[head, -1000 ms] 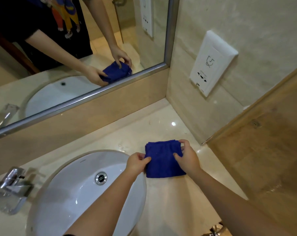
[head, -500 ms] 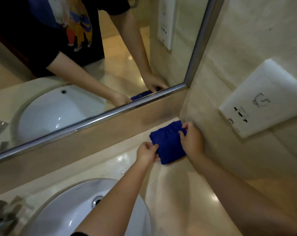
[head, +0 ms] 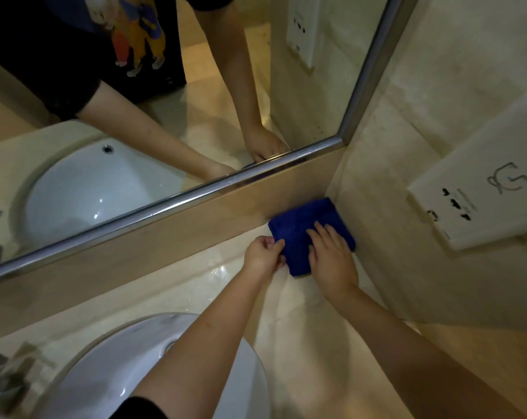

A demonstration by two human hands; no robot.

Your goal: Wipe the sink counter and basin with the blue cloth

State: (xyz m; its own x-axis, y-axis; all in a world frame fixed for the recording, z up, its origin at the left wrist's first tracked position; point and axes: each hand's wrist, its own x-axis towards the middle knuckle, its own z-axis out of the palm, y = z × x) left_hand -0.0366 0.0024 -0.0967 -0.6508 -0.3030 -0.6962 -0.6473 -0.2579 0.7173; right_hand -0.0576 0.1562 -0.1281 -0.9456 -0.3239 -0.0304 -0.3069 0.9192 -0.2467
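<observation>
Change: the blue cloth [head: 301,228] has gone from the open counter [head: 226,285] beside the basin [head: 250,373] up into the far right corner. A second ago both hands held it by its sides; now one lies on top.
Cloth now: folded into a thick pad, flat on the counter, its back edge against the backsplash [head: 165,237] under the mirror [head: 135,131], its right edge against the side wall [head: 392,237].
Left grip: the left hand [head: 263,257] has curled fingers pinching the cloth's near-left edge, steadying it.
Right grip: the right hand [head: 332,258] is spread apart, not clamped; straight fingers [head: 325,234] and palm press down on the cloth's right half.
Cloth vs grip: under the right palm and just ahead of the left knuckles, with the far-left part showing.
Meaning: looks like the counter wipe starting at the corner, likely a pull back toward the front edge next.
Progress: early, I'd say; the counter shows wet glints near the basin, which is not yet touched.
Other: socket panel [head: 474,182] on the side wall, faucet [head: 5,379] blurred at lower left.
</observation>
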